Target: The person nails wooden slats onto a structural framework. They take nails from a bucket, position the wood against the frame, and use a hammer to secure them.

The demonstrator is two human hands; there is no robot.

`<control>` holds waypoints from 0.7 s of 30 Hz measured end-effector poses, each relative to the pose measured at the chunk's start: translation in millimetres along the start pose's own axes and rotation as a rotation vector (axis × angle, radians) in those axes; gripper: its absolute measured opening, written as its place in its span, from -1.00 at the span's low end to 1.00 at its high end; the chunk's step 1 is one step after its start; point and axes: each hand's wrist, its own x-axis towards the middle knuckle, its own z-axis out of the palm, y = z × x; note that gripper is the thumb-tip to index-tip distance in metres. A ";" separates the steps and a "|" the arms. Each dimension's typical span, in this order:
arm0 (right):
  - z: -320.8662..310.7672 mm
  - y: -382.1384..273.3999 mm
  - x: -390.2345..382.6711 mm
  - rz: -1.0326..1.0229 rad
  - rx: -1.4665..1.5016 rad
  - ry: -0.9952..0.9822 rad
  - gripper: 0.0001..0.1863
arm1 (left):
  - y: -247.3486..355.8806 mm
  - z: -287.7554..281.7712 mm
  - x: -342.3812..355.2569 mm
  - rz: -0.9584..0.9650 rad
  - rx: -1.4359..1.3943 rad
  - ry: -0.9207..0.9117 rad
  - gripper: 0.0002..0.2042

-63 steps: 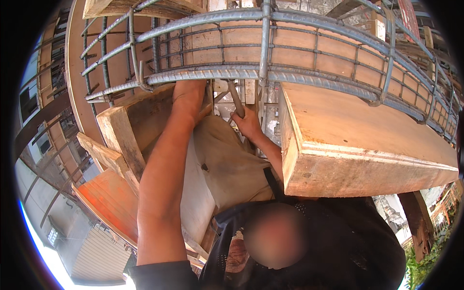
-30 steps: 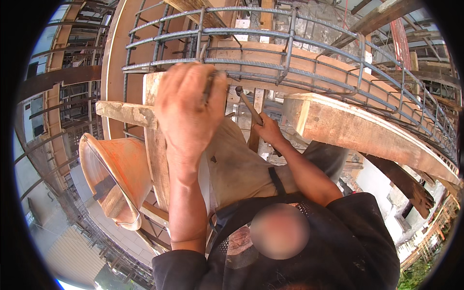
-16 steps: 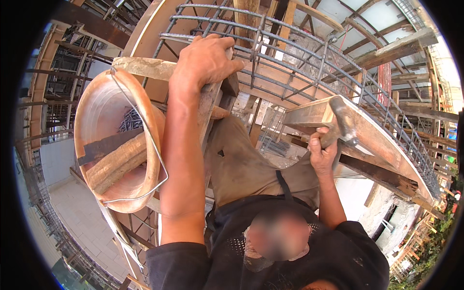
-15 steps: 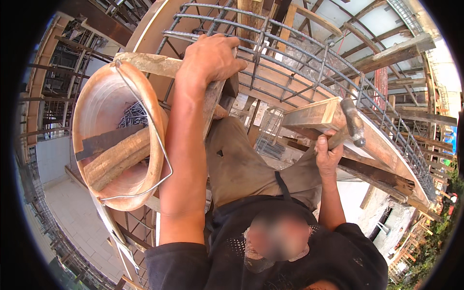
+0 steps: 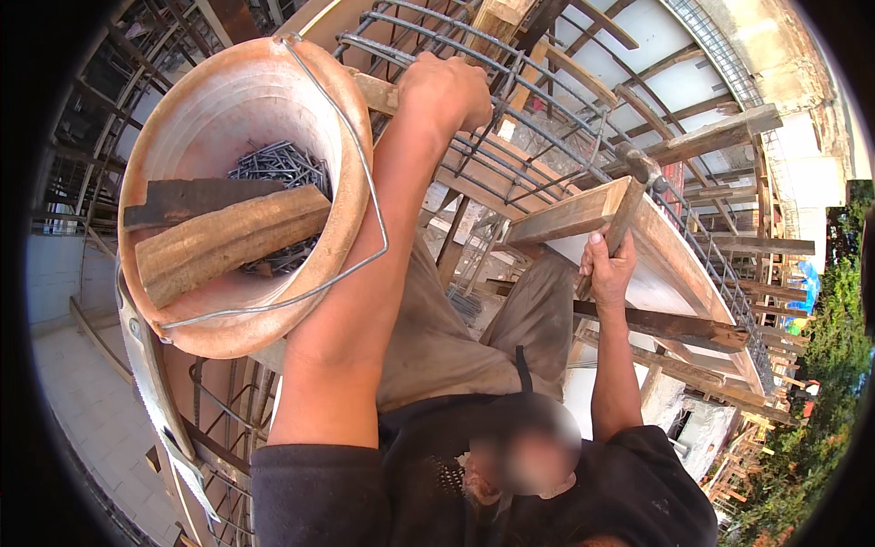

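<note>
Fingers [image 5: 626, 256] of the right hand [image 5: 610, 277] are clenched around the handle of a hammer [image 5: 623, 211], the thumb lying along its near side. The hammer points head up, its long axis slanting up and slightly rightward, the head set across the top with one round face turned to the lower right. It is held to the right of the lap, overlapping the edge of a wooden form [image 5: 558, 219] in view. The right forearm stands nearly upright. The left arm reaches up past an orange-tinted bucket [image 5: 351, 283] of nails [image 5: 278, 164]; the left hand [image 5: 444, 91] bends over near the rebar cage [image 5: 378, 48], its fingertips hidden, so its grip cannot be told. The hammer's handle is brown, its head dull, worn grey.
</note>
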 end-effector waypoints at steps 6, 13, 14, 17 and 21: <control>99.2 19.7 -9.8 -0.139 0.361 0.050 -0.74 | 3.0 8.4 10.1 0.026 0.055 0.001 -0.58; 123.7 48.6 -49.9 0.287 0.336 -0.028 -0.68 | -1.4 5.0 1.0 -0.019 0.051 0.080 -0.56; 116.2 52.9 -52.3 0.302 0.307 -0.031 -0.70 | -1.4 4.7 -0.2 0.004 0.069 0.074 -0.56; 98.9 61.5 -53.6 0.308 0.226 -0.025 -0.71 | 10.9 6.3 4.9 0.039 0.103 0.080 -0.58; 71.0 0.1 -74.6 0.092 0.071 -0.006 -0.74 | -0.5 12.7 6.4 0.080 0.133 0.103 -0.57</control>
